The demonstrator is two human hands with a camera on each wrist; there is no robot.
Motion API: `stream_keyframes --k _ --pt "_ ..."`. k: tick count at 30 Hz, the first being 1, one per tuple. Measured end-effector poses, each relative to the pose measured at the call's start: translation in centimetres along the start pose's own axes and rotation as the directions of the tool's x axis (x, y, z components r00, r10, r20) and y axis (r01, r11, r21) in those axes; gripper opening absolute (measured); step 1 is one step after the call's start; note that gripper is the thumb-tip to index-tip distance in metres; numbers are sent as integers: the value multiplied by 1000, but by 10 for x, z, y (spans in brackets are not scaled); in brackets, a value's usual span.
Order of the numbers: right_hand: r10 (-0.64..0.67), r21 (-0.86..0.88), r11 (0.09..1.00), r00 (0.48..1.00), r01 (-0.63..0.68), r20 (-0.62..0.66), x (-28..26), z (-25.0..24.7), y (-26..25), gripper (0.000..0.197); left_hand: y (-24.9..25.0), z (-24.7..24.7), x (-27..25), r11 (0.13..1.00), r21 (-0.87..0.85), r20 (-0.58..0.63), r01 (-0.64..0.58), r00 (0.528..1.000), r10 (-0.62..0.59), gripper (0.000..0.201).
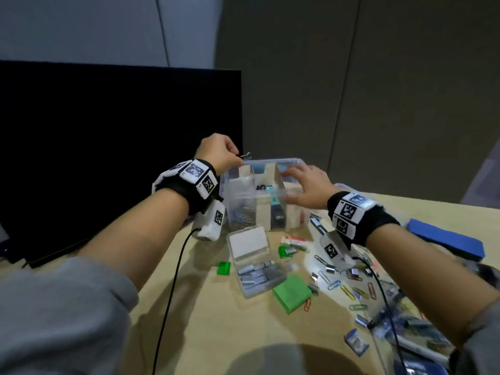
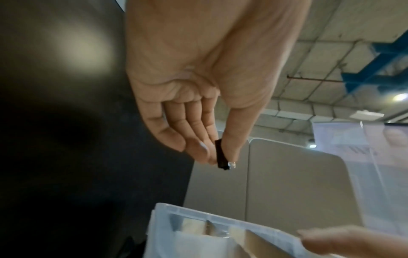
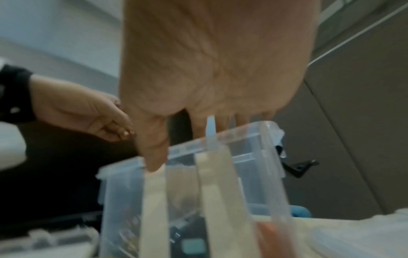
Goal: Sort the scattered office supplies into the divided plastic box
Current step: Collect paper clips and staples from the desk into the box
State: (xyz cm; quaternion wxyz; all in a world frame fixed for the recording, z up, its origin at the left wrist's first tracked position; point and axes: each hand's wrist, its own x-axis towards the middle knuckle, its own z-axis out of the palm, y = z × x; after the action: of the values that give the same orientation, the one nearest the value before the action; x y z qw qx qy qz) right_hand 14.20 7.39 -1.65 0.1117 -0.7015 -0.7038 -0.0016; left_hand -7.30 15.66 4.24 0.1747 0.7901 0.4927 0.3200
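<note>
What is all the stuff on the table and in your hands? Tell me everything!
divided plastic box: one, clear with pale dividers, standing at the table's far side.
binder clip: one, black with silver handles, pinched above the box's left end.
staple case: one, clear, open, holding grey staple strips, in front of the box.
green pad: one, near the case's front right corner.
green clips: two, small, one left and one right of the case.
paper clips: many, mixed colours, scattered on the right.
blue eraser: one, far right.
black screen: one, left, behind the table.
table: one, light wood.
left hand: pinches the binder clip.
right hand: fingers spread over the box's right side.
</note>
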Motion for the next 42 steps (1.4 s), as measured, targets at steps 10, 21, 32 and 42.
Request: stream_keyframes --k 10,21,32,42 --pt "50 -94 995 952 -22 302 6 -3 -3 73 -10 13 43 949 304 112 80 986 -119 15" --pt "84 -75 995 953 -65 290 9 0 -4 69 -13 31 43 909 415 364 -33 922 -132 37" --pt "43 68 996 985 -55 165 0 6 2 57 -15 19 -58 884 402 221 -240 962 161 44" --pt "-126 -121 988 964 100 -234 -50 2 6 33 0 52 -105 797 326 335 -509 851 406 20"
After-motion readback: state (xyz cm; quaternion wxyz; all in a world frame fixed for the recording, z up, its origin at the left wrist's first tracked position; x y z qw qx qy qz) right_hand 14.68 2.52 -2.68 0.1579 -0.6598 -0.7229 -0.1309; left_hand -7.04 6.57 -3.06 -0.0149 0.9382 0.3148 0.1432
